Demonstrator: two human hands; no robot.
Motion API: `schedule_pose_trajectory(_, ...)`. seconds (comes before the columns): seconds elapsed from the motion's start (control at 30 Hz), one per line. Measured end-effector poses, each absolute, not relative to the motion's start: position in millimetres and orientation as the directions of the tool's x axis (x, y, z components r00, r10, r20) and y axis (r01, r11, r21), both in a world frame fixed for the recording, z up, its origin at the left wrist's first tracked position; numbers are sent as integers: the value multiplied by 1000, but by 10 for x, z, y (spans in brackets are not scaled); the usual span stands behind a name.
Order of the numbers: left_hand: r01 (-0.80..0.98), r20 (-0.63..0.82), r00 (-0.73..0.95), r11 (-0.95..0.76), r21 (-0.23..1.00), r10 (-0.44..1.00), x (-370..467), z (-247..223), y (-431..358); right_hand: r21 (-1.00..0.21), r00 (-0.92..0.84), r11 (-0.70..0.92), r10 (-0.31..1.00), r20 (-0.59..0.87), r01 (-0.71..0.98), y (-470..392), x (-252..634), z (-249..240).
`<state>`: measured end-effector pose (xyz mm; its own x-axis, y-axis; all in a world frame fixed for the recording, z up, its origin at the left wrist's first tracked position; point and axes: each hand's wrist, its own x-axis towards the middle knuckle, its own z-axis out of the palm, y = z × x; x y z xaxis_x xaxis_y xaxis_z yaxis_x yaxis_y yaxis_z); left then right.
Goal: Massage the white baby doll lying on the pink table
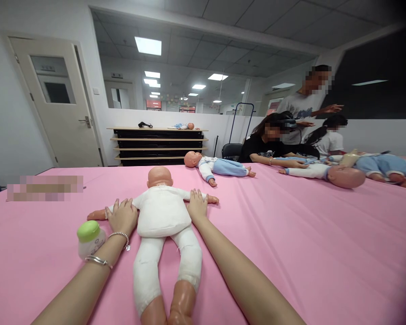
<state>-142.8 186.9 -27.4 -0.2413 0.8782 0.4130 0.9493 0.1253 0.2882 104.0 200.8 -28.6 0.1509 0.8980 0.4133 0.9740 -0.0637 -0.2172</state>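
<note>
Pink cloth covers the long counter (291,253) in a bright office-like room with a white door at the left. On it a baby doll in white clothes (162,216) lies on its back, arms spread, feet toward the camera. The left hand (122,216) rests flat on the doll's arm near the shoulder, and the right hand (196,206) lies flat on the other arm; neither grip is closed round anything. A small bottle with a green cap (89,239) stands just beside the left wrist, untouched. By the look of it the doll is dressed and laid out straight, merely steadied. Other people (274,140) tend another doll in blue (219,166) farther along.
</note>
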Motion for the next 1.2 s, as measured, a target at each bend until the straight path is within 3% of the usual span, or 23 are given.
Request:
schedule_pose_trajectory(0.13, 943, 486, -245, 89, 321, 839, -1429, -258, 1878, -228, 137, -35, 883, 449, 973, 1995, 1045, -259)
schedule_pose_trajectory(0.27, 949, 502, -59, -108, 297, 863, -1416, -229, 1878, -141, -183, 269, 880, 438, 953, 1976, 1036, -205)
schedule_pose_trajectory(0.33, 936, 454, 63, -211, 282, 889, -1413, -220, 1869, -132, -255, 330, 882, 396, 935, 1978, 1035, -201)
schedule_pose_trajectory(0.43, 921, 407, 131, -263, 288, 904, -1412, -212, 1852, -151, -251, 322, 898, 361, 935, 1990, 1042, -220)
schedule_pose_trajectory(0.77, 935, 374, 117, -229, 271, 920, -1405, -212, 1851, -175, -258, 330, 906, 336, 928, 1979, 1042, -221)
schedule_pose_trajectory(0.93, 957, 357, 57, -154, 248, 932, -1377, -189, 1811, -197, -131, 213, 923, 362, 957, 1991, 1029, -252)
schedule_pose_trajectory(1.13, 947, 402, -270, 166, 275, 875, -1412, -236, 1836, -254, 265, -171, 877, 402, 952, 1999, 1036, -280)
schedule_pose_trajectory(1.2, 929, 436, -328, 203, 309, 838, -1420, -249, 1856, -257, 318, -221, 842, 436, 941, 1992, 1036, -261)
